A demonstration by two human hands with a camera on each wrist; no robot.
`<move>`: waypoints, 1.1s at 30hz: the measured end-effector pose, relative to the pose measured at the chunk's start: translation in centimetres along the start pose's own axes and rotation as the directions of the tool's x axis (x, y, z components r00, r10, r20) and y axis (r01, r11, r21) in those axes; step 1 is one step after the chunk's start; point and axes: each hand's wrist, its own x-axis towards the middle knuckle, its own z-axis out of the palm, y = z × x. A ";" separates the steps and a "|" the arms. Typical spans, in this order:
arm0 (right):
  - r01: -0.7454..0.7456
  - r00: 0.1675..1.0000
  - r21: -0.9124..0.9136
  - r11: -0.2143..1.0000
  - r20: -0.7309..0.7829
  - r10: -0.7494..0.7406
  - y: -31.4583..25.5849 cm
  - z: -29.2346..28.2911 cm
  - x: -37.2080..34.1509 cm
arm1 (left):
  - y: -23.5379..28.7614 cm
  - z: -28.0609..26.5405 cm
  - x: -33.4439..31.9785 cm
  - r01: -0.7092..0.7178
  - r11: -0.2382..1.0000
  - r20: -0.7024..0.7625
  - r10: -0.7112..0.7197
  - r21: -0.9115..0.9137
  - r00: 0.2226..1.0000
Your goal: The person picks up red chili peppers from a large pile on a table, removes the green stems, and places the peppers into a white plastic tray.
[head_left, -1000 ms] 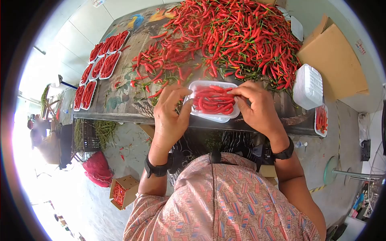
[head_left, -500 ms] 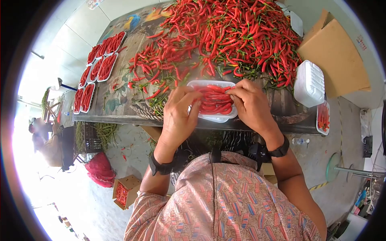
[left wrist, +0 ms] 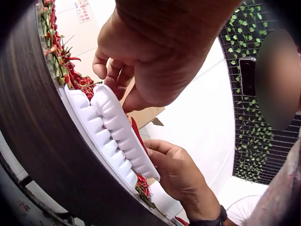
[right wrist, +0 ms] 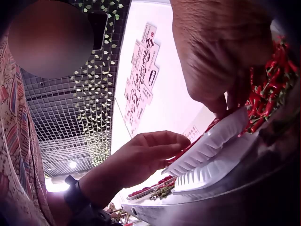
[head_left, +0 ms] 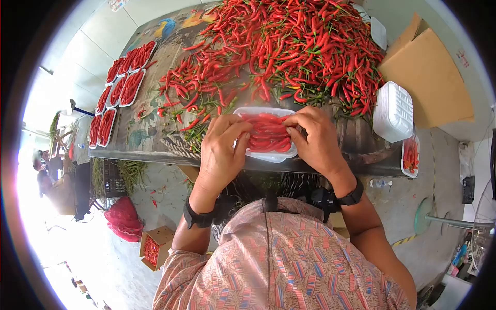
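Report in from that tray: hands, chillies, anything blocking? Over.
Left hand, right hand at opposite ends of tray, fingers on chillies. Another tray beneath. Loose chilli pile beyond, not blocking.

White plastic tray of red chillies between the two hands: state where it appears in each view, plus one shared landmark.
Head: tray near the centre, between left hand and right hand.
Left wrist: just left of centre, tilted, ribbed side showing.
Right wrist: right of centre, lower half, above another white tray.
Shared landmark: loose red chilli pile.
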 end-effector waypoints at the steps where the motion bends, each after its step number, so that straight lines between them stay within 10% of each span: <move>1: 0.001 1.000 0.001 1.000 0.002 -0.001 0.1 0.0 0.0 | 0.0 0.0 0.0 0.007 1.000 0.003 -0.007 0.005 1.000; 33: -0.186 0.980 -0.049 0.981 0.064 0.189 -1.0 0.4 -5.1 | -2.2 0.0 -3.4 0.126 0.992 0.051 -0.128 0.031 0.990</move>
